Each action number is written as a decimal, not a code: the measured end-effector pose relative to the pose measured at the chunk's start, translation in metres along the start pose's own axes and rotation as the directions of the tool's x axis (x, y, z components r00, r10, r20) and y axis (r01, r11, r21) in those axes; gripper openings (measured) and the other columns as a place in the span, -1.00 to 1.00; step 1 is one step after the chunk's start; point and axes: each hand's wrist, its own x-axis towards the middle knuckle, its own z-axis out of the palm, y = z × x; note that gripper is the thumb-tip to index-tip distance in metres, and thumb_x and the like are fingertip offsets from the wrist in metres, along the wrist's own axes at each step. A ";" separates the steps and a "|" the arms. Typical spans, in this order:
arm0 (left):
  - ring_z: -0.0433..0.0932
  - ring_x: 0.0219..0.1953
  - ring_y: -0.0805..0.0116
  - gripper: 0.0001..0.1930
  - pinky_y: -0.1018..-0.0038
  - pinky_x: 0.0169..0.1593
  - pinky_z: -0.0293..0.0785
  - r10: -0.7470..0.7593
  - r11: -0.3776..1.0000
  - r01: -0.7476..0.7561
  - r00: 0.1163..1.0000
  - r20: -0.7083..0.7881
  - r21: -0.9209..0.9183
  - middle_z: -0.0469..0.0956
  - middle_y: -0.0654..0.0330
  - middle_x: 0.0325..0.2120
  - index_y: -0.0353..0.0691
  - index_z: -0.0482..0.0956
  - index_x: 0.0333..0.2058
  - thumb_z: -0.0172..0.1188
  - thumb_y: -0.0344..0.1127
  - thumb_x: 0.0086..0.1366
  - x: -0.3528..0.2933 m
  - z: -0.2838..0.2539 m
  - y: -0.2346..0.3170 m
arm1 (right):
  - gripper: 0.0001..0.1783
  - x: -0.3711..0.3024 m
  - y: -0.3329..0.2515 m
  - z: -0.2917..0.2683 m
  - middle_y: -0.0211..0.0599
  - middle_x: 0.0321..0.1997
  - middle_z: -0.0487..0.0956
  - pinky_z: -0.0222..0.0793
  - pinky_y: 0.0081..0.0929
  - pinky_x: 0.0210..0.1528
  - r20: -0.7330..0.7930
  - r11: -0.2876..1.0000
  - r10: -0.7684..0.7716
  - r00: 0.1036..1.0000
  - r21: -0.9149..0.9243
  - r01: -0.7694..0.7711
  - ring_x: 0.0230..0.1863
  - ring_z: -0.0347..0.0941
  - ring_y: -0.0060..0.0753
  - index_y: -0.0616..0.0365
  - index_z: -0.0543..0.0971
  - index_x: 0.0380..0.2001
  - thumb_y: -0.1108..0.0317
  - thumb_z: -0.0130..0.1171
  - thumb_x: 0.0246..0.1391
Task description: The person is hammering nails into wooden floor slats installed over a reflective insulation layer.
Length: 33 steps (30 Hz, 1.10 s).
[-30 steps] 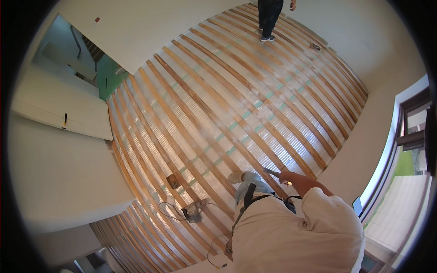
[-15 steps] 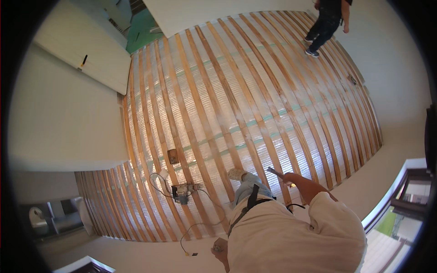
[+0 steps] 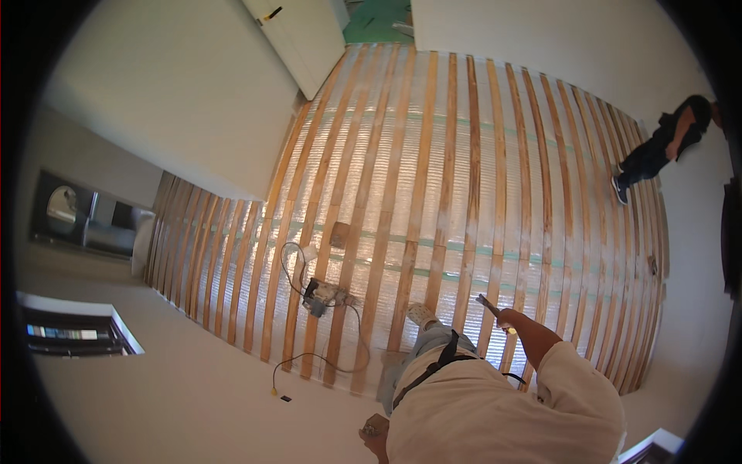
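Wooden strips (image 3: 474, 155) are laid in rows over silvery foil (image 3: 458, 193). Low, right of centre, a slim grey tool (image 3: 488, 305) is gripped in the closed right hand (image 3: 507, 319), its end pointed up-left. At the bottom, a blurred brown block (image 3: 376, 423) is held in the left hand (image 3: 375, 442). Left of centre, a corded machine (image 3: 323, 296) is seen.

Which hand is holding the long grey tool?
The right hand: the long grey tool sticks out of its fist. The left hand, down by the shirt, holds something small and brown.
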 end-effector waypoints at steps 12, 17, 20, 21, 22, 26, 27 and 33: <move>0.36 0.11 -0.21 0.11 0.03 0.12 0.37 -0.170 0.957 0.160 0.985 -0.019 -0.241 0.26 -0.24 0.10 -0.24 -0.05 0.30 0.44 0.05 -0.12 -0.060 0.040 -0.048 | -0.68 0.057 -0.049 -0.010 -0.06 -0.61 0.56 0.51 -0.30 -0.57 -0.060 0.991 0.006 0.998 -0.137 -0.014 -0.60 0.58 -0.23 0.54 0.55 -0.46 0.35 0.25 0.00; 0.36 0.10 -0.23 0.07 0.03 0.11 0.38 -0.227 0.961 0.223 0.974 -0.007 -0.166 0.26 -0.30 0.07 -0.22 -0.07 0.30 0.38 0.08 -0.05 -0.057 0.030 -0.036 | -0.70 0.048 -0.060 0.006 -0.12 -0.62 0.51 0.48 -0.30 -0.59 -0.023 0.983 0.045 0.999 -0.176 -0.048 -0.62 0.51 -0.28 0.49 0.53 -0.45 0.37 0.29 -0.01; 0.37 0.08 -0.25 0.06 0.06 0.09 0.40 -0.374 0.927 0.373 0.927 -0.029 -0.038 0.23 -0.32 0.06 -0.20 -0.06 0.30 0.38 0.07 -0.05 -0.048 0.025 -0.024 | -0.71 0.040 -0.052 0.019 -0.18 -0.61 0.48 0.47 -0.30 -0.59 0.015 0.979 0.081 0.997 -0.188 -0.077 -0.62 0.46 -0.31 0.45 0.51 -0.45 0.37 0.31 -0.01; 0.38 0.07 -0.24 0.06 0.07 0.08 0.42 -0.406 0.913 0.405 0.913 -0.031 -0.041 0.23 -0.32 0.06 -0.20 -0.05 0.30 0.39 0.06 -0.06 -0.047 0.020 -0.019 | -0.71 0.037 -0.044 0.023 -0.18 -0.60 0.48 0.47 -0.30 -0.58 0.020 0.980 0.095 0.995 -0.179 -0.090 -0.62 0.46 -0.30 0.45 0.51 -0.45 0.36 0.31 -0.01; 0.40 0.06 -0.24 0.05 0.07 0.06 0.44 -0.438 0.898 0.437 0.898 -0.036 -0.043 0.22 -0.32 0.05 -0.20 -0.04 0.29 0.40 0.04 -0.06 -0.047 0.010 -0.008 | -0.71 0.035 -0.037 0.028 -0.18 -0.60 0.48 0.47 -0.30 -0.58 0.016 0.979 0.097 0.995 -0.184 -0.092 -0.62 0.46 -0.30 0.45 0.51 -0.45 0.36 0.31 -0.01; 0.42 0.03 -0.24 0.06 0.07 0.03 0.47 -0.467 0.883 0.463 0.883 -0.045 -0.075 0.21 -0.32 0.04 -0.17 -0.04 0.29 0.43 -0.02 -0.09 -0.034 -0.013 0.004 | -0.71 0.026 -0.012 0.048 -0.20 -0.60 0.49 0.49 -0.32 -0.55 0.052 0.961 0.158 0.986 -0.236 -0.141 -0.60 0.45 -0.33 0.44 0.52 -0.45 0.36 0.33 -0.03; 0.42 0.03 -0.23 0.06 0.08 0.02 0.48 -0.429 0.900 0.424 0.902 -0.039 -0.097 0.21 -0.32 0.04 -0.15 -0.04 0.30 0.44 -0.05 -0.10 -0.025 -0.015 -0.003 | -0.71 0.024 -0.005 0.051 -0.21 -0.59 0.49 0.50 -0.33 -0.54 0.070 0.948 0.169 0.983 -0.284 -0.143 -0.59 0.46 -0.34 0.43 0.52 -0.46 0.35 0.34 -0.03; 0.39 0.04 -0.27 0.12 0.07 0.04 0.46 -0.348 0.924 0.344 0.937 0.001 -0.170 0.17 -0.34 0.05 -0.04 -0.07 0.31 0.46 -0.04 -0.17 0.004 -0.029 -0.019 | -0.70 0.005 0.005 0.067 -0.16 -0.53 0.54 0.51 -0.34 -0.48 0.087 0.904 0.275 0.958 -0.363 -0.226 -0.52 0.54 -0.30 0.37 0.57 -0.47 0.29 0.35 -0.05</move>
